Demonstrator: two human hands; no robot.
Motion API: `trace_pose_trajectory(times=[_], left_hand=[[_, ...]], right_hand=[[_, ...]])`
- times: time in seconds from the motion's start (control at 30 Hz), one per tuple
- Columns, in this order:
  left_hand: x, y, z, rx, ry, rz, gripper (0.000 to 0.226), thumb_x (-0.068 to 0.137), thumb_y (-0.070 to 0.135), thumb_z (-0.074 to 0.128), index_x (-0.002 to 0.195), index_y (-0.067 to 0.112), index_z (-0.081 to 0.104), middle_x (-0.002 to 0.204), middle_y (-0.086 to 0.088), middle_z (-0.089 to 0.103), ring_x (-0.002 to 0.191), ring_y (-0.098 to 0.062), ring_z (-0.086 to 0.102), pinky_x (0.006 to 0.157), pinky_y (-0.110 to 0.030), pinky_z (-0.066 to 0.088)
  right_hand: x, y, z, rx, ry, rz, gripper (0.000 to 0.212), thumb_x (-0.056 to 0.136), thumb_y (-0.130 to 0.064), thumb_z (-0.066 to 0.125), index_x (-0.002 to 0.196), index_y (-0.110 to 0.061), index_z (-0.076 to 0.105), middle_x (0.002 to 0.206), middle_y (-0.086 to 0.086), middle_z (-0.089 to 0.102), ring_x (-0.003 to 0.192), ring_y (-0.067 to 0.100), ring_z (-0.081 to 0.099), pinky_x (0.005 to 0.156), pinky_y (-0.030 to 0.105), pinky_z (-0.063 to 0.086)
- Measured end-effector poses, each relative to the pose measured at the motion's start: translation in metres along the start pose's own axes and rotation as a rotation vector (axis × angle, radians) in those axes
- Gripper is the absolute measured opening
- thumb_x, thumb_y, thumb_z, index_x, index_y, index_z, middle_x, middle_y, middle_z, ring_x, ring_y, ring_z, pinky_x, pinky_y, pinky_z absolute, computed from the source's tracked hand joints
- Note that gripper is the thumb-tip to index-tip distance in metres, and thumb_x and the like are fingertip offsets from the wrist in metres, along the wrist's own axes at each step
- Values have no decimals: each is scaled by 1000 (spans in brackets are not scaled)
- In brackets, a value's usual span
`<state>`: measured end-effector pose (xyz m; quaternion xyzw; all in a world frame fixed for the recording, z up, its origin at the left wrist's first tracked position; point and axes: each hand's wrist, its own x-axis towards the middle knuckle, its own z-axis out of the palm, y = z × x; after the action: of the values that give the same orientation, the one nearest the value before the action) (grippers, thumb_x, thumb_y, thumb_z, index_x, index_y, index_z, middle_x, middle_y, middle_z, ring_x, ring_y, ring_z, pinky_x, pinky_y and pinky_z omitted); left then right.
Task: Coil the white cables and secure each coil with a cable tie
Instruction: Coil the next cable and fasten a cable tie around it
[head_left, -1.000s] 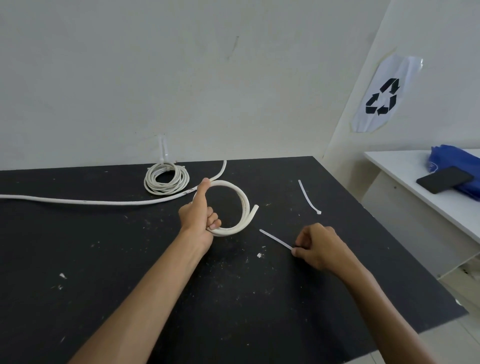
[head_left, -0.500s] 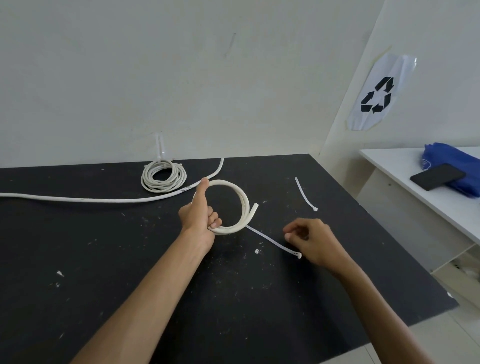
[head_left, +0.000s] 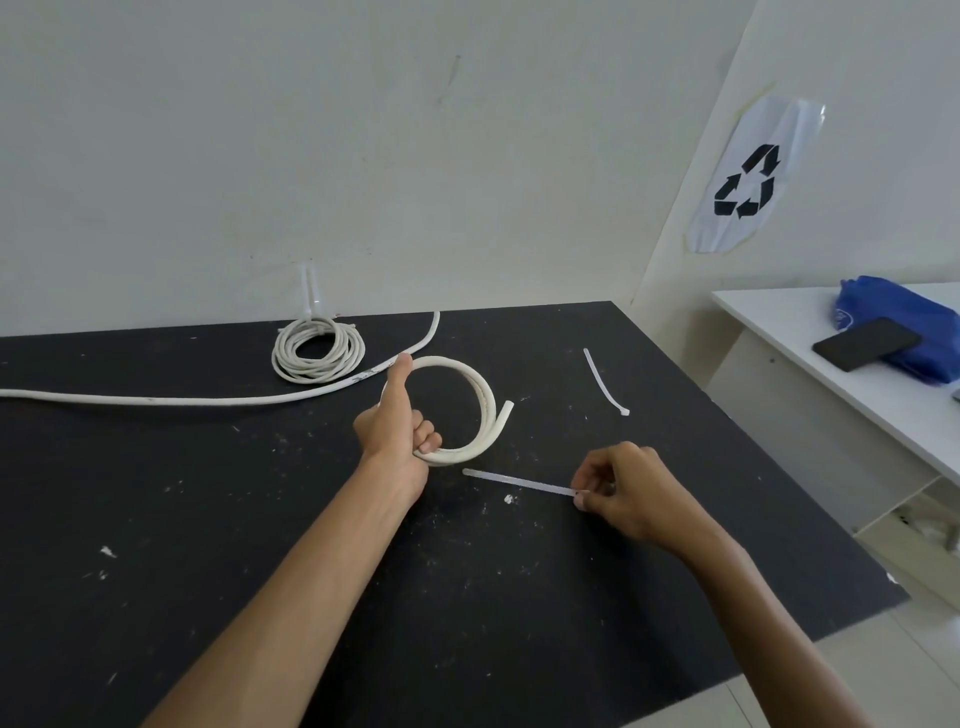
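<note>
Pale walls meet in a corner behind a black table (head_left: 156, 493) speckled with white flecks. From the left edge a white cable (head_left: 208, 400) runs right across the table, curving toward the far edge. Just beyond it, near the wall, lies a tied coil (head_left: 318, 349) with a tie tail standing up from its far side. Right of that, the left hand (head_left: 397, 421) grips a loose coil (head_left: 470, 410): the fingers are curled round its near-left arc and the thumb points up along its left side to the top of the loop. The coil stands tilted off the table, and its cut end sticks out on the right. Near and to the right of it, a cable tie (head_left: 519, 483) lies almost flat just above the table, its free tip pointing left toward the coil but apart from it. The right hand (head_left: 631, 488) pinches the tie's right end between thumb and fingertips, the other fingers curled. Farther right, toward the far edge, a spare tie (head_left: 605, 383) lies on the table, well apart from both hands. On the right wall hangs a recycling sign (head_left: 748, 179). Beyond the table's right edge stands a white desk (head_left: 779, 322) bearing a blue bag (head_left: 904, 317) with a dark phone (head_left: 866, 344) resting on it.
</note>
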<state>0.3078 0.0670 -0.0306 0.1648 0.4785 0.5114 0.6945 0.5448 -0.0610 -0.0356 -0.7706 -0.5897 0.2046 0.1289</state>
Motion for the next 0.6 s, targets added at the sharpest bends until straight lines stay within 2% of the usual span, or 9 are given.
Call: trace_pose_trajectory(times=[0.13, 0.27, 0.3, 0.4, 0.5, 0.6], left_hand=[[-1, 15, -2, -119, 15, -10, 50, 87, 47, 84, 73, 19, 45, 55, 3, 19, 43, -13, 19, 38, -25, 24], [-9, 38, -4, -206, -37, 5, 48, 86, 51, 83, 76, 18, 49, 57, 3, 17, 42, -12, 18, 38, -23, 24], [-11, 43, -5, -214, -51, 9, 50, 86, 52, 83, 74, 19, 48, 57, 3, 17, 43, -12, 18, 39, -23, 24], [-15, 54, -8, -224, -72, 19, 56, 87, 55, 82, 66, 20, 44, 56, 3, 16, 43, -12, 18, 39, -23, 23], [-18, 60, -11, -222, -69, 35, 53, 88, 57, 80, 73, 19, 46, 54, 3, 17, 40, -11, 19, 37, -21, 23], [-18, 65, -16, -212, -74, 37, 51, 90, 58, 77, 79, 16, 51, 49, 5, 21, 35, -9, 21, 34, -20, 25]], right_hand=[[4, -13, 12, 186, 92, -40, 12, 93, -24, 81, 83, -29, 77, 80, -9, 76, 77, 1, 69, 68, 11, 51], [12, -39, 22, 543, 45, -68, 8, 93, -19, 82, 85, -21, 80, 79, 1, 78, 73, 12, 70, 76, 32, 62], [14, -48, 23, 609, 21, -86, 6, 94, -17, 81, 88, -16, 80, 80, 5, 78, 73, 14, 70, 76, 34, 62], [19, -77, 25, 706, -41, -148, 4, 94, -15, 81, 92, -13, 79, 83, 9, 78, 74, 16, 70, 74, 30, 61], [23, -106, 28, 732, -85, -215, 2, 96, -12, 78, 94, -12, 78, 84, 8, 78, 76, 15, 71, 73, 27, 59], [28, -126, 30, 778, -96, -266, 4, 98, -8, 74, 97, -5, 76, 87, 14, 78, 76, 16, 72, 73, 29, 59]])
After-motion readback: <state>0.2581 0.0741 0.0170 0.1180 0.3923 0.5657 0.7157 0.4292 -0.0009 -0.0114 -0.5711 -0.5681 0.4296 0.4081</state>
